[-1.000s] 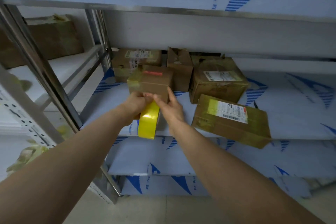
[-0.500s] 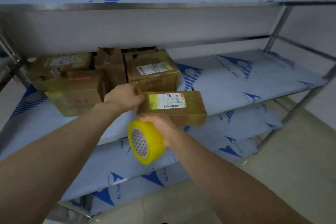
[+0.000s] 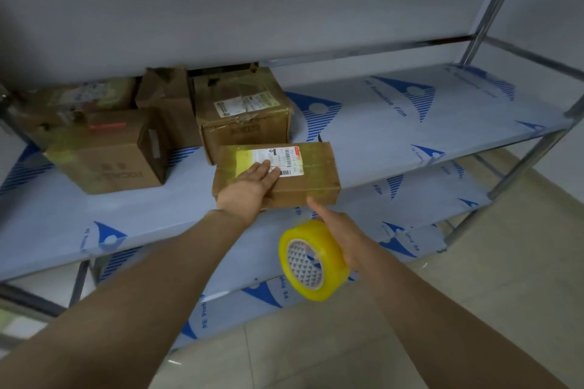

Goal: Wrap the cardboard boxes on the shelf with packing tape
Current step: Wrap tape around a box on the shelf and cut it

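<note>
A flat cardboard box [image 3: 311, 172] with a white shipping label lies at the front edge of the middle shelf [image 3: 410, 136]. My left hand [image 3: 248, 188] rests flat on its top left part, fingers straight and reaching onto the label. My right hand [image 3: 339, 230] holds a yellow roll of packing tape [image 3: 311, 260] just below and in front of the box, index finger pointing up toward the box's front face. A taped box with a red mark [image 3: 107, 155] stands to the left.
Three more cardboard boxes stand behind: a large labelled one [image 3: 243, 110], a narrow torn one [image 3: 167, 98] and one at far left [image 3: 79, 98]. Steel posts [image 3: 486, 16] frame the shelf at right. A lower shelf [image 3: 410, 230] and tiled floor lie below.
My left hand let go of the red-marked box and moved right onto the flat labelled box. My right hand took the tape roll and carried it down to the right. The view swung right.
</note>
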`<state>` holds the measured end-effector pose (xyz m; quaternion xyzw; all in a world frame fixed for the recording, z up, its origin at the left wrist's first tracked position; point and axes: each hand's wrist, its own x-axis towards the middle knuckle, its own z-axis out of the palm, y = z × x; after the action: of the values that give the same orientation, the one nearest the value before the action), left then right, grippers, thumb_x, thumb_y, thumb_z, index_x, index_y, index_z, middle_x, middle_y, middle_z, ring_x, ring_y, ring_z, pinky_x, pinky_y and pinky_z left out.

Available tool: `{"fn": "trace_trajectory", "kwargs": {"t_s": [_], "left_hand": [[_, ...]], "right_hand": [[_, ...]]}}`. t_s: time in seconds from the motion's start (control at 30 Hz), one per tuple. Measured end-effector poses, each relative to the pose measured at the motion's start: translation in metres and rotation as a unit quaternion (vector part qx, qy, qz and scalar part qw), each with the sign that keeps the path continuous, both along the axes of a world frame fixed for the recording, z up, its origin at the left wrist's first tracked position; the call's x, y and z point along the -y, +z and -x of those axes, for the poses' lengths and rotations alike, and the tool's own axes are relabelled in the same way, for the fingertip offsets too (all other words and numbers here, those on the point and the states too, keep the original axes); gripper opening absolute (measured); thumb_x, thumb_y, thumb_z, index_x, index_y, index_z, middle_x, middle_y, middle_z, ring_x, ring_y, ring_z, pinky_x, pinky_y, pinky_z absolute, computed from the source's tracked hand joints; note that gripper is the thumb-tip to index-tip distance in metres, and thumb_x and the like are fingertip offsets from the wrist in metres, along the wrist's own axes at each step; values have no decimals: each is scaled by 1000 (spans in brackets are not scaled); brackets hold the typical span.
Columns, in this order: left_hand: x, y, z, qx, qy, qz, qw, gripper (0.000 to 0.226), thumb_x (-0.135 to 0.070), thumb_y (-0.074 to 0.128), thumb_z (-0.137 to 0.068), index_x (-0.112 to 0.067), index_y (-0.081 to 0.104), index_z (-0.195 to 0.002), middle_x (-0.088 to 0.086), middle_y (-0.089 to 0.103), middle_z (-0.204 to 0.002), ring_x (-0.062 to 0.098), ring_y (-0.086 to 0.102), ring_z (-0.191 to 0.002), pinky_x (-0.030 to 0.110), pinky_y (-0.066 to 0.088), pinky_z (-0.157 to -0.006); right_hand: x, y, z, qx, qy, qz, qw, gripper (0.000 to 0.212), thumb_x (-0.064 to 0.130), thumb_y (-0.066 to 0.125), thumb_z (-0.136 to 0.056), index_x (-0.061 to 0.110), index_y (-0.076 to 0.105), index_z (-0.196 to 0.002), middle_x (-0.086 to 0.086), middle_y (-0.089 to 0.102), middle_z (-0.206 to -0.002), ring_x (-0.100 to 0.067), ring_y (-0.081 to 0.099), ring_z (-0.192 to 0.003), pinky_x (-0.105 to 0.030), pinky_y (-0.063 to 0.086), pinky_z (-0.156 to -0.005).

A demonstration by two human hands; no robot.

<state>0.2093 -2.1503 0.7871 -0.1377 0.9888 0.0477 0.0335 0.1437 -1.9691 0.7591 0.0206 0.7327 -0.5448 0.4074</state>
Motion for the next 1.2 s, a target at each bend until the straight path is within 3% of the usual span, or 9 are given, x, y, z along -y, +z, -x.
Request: {"fn": "trace_trajectory", "kwargs": {"t_s": [0.07, 0.2, 0.33, 0.43, 0.5, 0.63, 0.87, 1.07, 1.2], "left_hand": [[-3, -5, -6, -22, -4, -3, 1000, 65, -18, 45, -101, -28, 7, -152, -2, -5, -161, 16, -2, -147, 31, 14, -118], [-12, -17, -27, -71, -40, 18, 996, 78, 4, 43, -96, -31, 3, -152, -3, -14, -159, 16, -11, -147, 32, 15, -118], [-7, -14, -40, -103, -41, 3, 994, 77, 3, 46, -95, -27, 2, -152, 0, -11, -160, 9, -17, -141, 32, 19, -116], [3, -10, -47, -119, -14, 70, 990, 73, -16, 75, -80, -13, 40, -144, 21, 27, -153, 36, 28, -140, 51, 36, -103], [10, -13, -49, -112, -5, 88, 990, 75, -21, 82, -72, -10, 49, -138, 27, 41, -143, 45, 42, -129, 56, 24, -104], [13, -20, -48, -109, 34, 43, 993, 76, -25, 52, -96, -13, 3, -152, 9, -2, -160, 25, -2, -148, 26, -15, -111], [11, -11, -55, -79, 42, 78, 993, 75, -27, 44, -100, -16, -11, -151, 1, -17, -158, 17, -13, -146, 23, -13, -110], [23, -8, -61, -73, 32, 7, 997, 77, -17, 50, -97, -19, -5, -151, 0, -10, -160, 18, -7, -147, 28, 2, -117], [19, -9, -70, -123, 18, 52, 991, 81, -25, 73, -81, -14, 29, -149, 20, 38, -143, 41, 35, -130, 50, 37, -107]], "right_hand": [[-2, -2, 5, 2, -29, 13, 1000, 105, 86, 63, -48, 18, 55, -128, -11, 62, -121, -31, 61, -106, -50, 47, -99], [0, -15, 12, 14, -51, 31, 998, 120, 91, 64, -22, 20, 62, -118, -11, 66, -117, -32, 63, -104, -51, 46, -99], [0, -22, 14, 14, -50, 12, 999, 84, 72, 63, -68, 13, 55, -128, -15, 66, -113, -33, 63, -101, -50, 49, -96], [1, -23, 14, 10, -47, 14, 999, 73, 67, 61, -76, 14, 56, -125, -13, 67, -111, -31, 64, -98, -48, 50, -94], [2, -19, 13, -1, -39, 25, 999, 74, 67, 63, -74, 16, 56, -127, -12, 66, -114, -31, 64, -101, -49, 49, -96], [1, -10, 13, -27, -35, 35, 998, 68, 62, 67, -74, 14, 58, -120, -11, 67, -112, -30, 65, -100, -48, 50, -95], [-7, -7, 11, -74, -13, 25, 997, 68, 64, 68, -71, 12, 62, -115, -9, 69, -106, -28, 66, -96, -48, 52, -92], [-17, 4, 15, -82, 12, 9, 997, 52, 68, 53, -81, 23, 59, -104, -6, 65, -110, -25, 62, -101, -42, 49, -95], [-18, 14, 19, -98, 45, -11, 994, 68, 77, 48, -77, 20, 63, -110, -6, 66, -111, -23, 63, -97, -41, 49, -92]]}}
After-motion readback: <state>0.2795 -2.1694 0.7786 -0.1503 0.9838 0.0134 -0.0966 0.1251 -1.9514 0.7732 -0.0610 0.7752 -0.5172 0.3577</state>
